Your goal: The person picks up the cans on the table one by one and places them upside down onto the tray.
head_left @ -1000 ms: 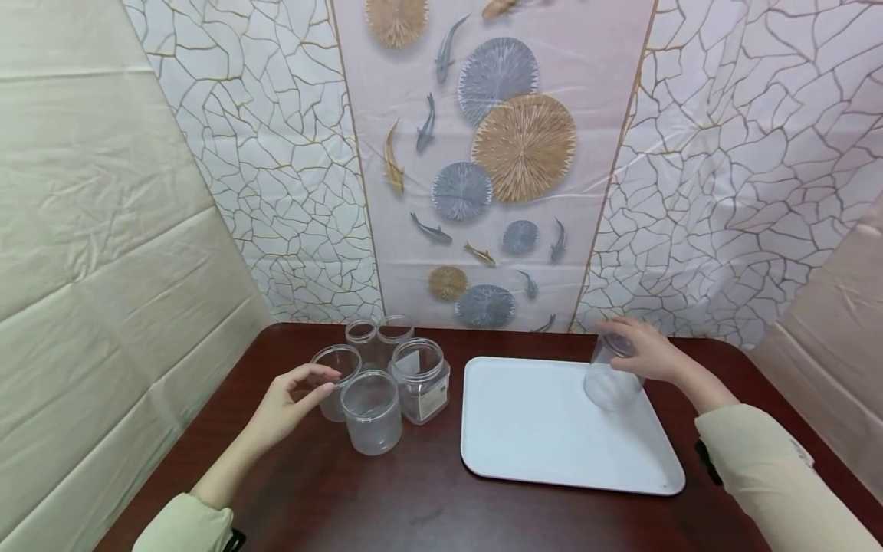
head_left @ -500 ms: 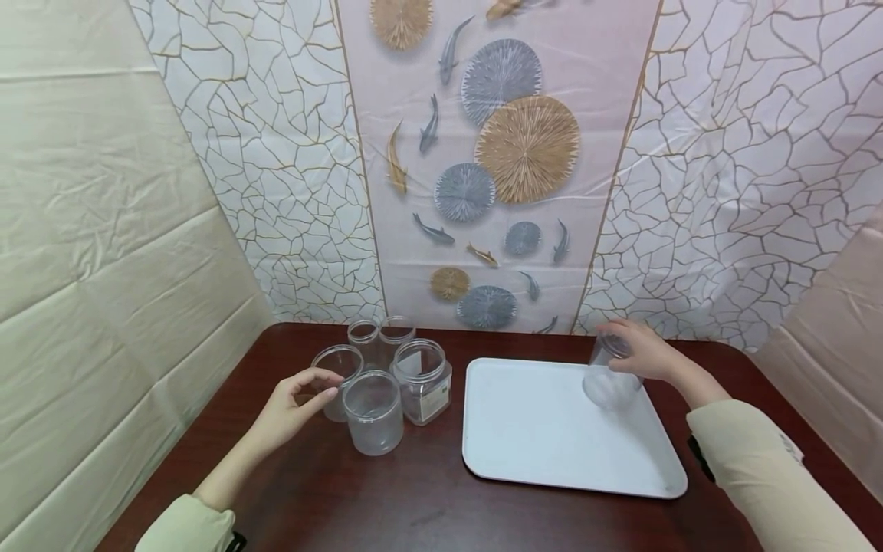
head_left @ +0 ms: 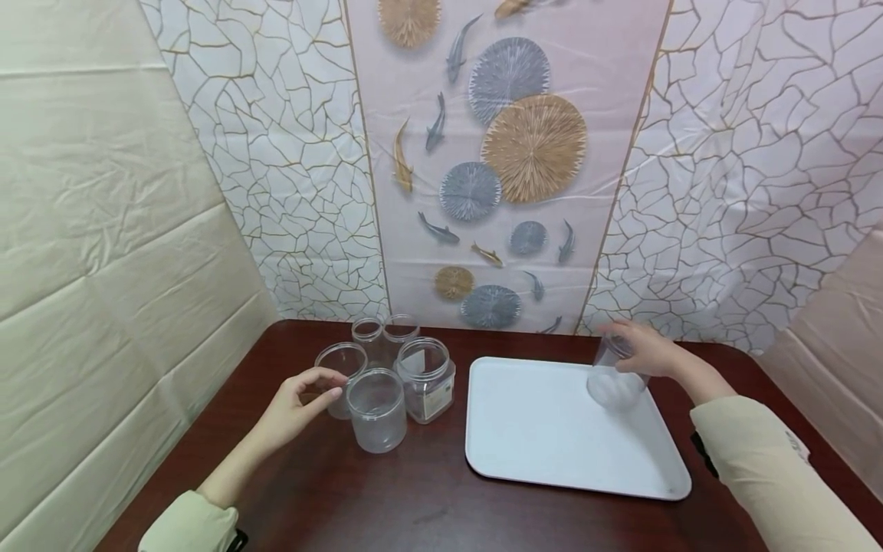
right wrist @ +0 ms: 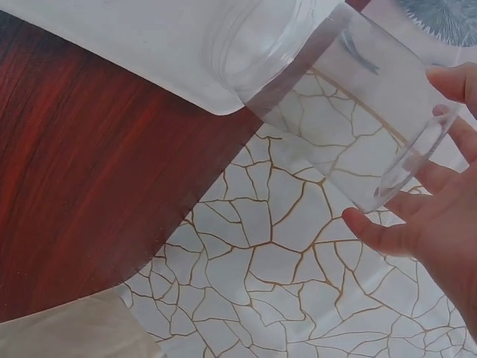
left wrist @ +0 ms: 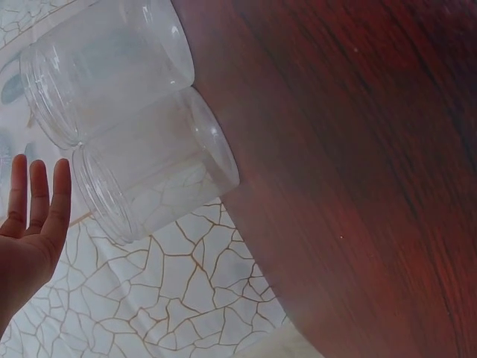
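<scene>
We count one jar at the white tray point(head_left: 545, 437) and five off it, so by our judgement the work is at an early stage. The upturned jar point(head_left: 617, 389), threaded mouth down, is at the tray's far right corner; whether its rim bears fully on the surface we cannot tell. The right hand point(head_left: 643, 354) grasps it by the raised base, so it is not released. To the left, upright on the dark table point(head_left: 386, 510), we see the near jar point(head_left: 377, 429), the left jar point(head_left: 343, 360), the labelled jar point(head_left: 429, 395), the small far jar point(head_left: 367, 343) and the wide far jar point(head_left: 402, 331). The left hand point(head_left: 297, 402) grasps nothing: thumb and forefinger stand parted beside the near and left jars, contact unclear. Against the head view a second ago, we find the jars and both hands essentially unchanged; the whole scene merely sits slightly further right.
</scene>
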Demonstrator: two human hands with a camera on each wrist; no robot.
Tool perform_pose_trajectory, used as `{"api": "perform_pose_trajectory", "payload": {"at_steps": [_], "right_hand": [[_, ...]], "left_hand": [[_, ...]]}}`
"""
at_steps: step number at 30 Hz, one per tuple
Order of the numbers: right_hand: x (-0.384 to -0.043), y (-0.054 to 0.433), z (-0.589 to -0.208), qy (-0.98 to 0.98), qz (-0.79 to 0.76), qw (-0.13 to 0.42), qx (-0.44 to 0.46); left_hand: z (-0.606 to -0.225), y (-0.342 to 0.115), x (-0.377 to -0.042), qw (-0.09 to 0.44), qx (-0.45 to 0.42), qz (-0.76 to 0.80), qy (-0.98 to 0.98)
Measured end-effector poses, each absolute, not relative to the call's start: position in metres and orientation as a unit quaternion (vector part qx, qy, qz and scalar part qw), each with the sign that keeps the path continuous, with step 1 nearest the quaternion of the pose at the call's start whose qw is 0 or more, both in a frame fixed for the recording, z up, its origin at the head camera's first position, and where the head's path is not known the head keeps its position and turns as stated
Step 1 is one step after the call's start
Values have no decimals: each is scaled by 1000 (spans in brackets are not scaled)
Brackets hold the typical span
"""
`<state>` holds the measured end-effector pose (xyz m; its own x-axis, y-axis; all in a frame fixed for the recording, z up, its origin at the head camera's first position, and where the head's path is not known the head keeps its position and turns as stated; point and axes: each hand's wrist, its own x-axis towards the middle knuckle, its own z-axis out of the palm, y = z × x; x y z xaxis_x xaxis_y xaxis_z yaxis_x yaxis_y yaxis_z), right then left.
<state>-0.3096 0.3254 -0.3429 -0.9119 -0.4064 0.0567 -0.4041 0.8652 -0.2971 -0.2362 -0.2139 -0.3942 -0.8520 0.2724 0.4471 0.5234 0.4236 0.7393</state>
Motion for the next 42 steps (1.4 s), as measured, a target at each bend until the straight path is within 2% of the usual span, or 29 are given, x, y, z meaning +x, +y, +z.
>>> {"api": "perform_pose_trajectory", "payload": {"at_steps": [9, 30, 42], "right_hand": [[-304, 322, -339, 974, -142, 28, -176], [-293, 319, -329, 969, -153, -1, -194], [-287, 309, -323, 965, -131, -38, -225]], "left_hand": [[-389, -212, -233, 125, -241, -481, -834], [-383, -204, -238, 120, -252, -476, -834], [-380, -201, -245, 125, -257, -452, -845]]}}
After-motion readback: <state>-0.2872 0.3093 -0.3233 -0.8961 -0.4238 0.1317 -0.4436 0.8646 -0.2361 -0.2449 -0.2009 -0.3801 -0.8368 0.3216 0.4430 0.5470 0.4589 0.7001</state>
